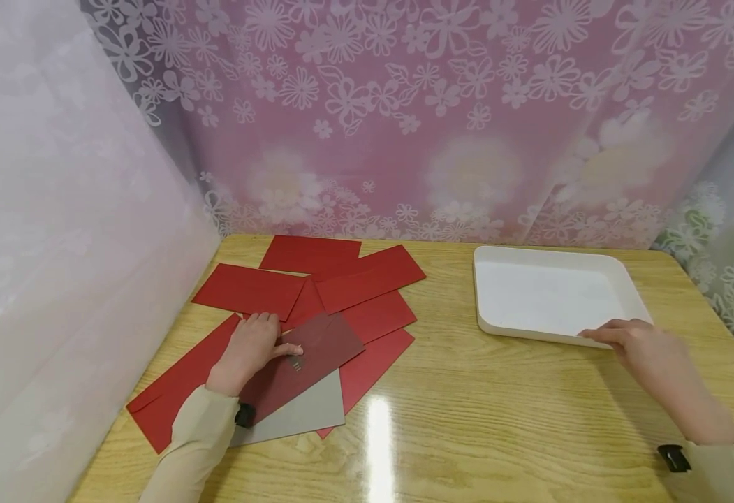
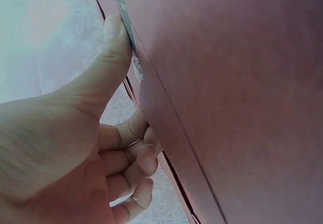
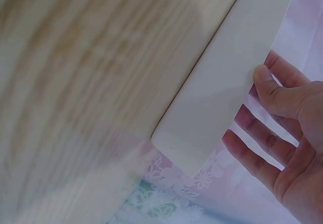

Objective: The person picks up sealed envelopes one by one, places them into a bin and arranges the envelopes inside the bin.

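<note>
- While the left hand [image 1: 250,349] lay on the dark red envelope [image 1: 316,349] at lower left of the frame, its thumb and curled fingers pinched that envelope's edge.
- Bright red envelopes [image 1: 341,279] were fanned around it (a grey sheet [image 1: 306,416] lay underneath) on the wooden tabletop [image 1: 467,412].
- At right, the right hand [image 1: 640,346] touched the near rim of the white tray [image 1: 549,293], thumb on the wall, fingers straight.
</note>
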Demonstrator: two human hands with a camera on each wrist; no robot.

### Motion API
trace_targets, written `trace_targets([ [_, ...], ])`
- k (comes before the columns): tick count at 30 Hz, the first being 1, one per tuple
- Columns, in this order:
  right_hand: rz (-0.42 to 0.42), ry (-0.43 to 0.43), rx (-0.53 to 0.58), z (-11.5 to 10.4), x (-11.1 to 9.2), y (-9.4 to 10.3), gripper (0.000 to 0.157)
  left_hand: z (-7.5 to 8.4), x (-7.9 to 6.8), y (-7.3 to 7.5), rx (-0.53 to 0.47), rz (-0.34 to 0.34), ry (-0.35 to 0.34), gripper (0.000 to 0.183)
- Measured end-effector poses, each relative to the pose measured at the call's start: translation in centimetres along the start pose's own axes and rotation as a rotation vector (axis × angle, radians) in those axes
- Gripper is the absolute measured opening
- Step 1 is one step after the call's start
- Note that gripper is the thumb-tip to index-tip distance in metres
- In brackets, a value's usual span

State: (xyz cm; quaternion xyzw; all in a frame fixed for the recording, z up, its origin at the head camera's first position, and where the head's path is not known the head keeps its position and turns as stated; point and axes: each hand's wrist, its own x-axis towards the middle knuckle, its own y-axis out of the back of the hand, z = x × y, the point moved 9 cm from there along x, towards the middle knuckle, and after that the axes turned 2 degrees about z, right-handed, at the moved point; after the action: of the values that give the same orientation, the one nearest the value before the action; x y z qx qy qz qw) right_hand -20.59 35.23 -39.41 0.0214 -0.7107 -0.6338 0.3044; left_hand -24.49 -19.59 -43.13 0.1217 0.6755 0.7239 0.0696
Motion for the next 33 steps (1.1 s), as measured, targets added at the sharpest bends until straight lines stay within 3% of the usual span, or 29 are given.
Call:
trace_targets([
  [7,0.012,0.032,0.003,-1.0,-0.1,0.1,0.046,0.0,-0.1,0.1,-0.013,0.008,0.005,0.058],
  [18,-0.025,0.006,0.009,-1.8,0.2,-0.2,0.043,0.0,-0.3,0.5,-0.018,0.044,-0.027,0.055],
  [24,0.02,0.046,0.0,-2.6,0.4,-0.1,0.045,0.1,-0.4,0.5,-0.015,0.059,-0.051,0.049],
  [33,0.054,0.081,0.008,-3.9,0.6,0.2,0.048,-0.5,-0.7,0.1,-0.148,-0.034,0.004,0.045],
])
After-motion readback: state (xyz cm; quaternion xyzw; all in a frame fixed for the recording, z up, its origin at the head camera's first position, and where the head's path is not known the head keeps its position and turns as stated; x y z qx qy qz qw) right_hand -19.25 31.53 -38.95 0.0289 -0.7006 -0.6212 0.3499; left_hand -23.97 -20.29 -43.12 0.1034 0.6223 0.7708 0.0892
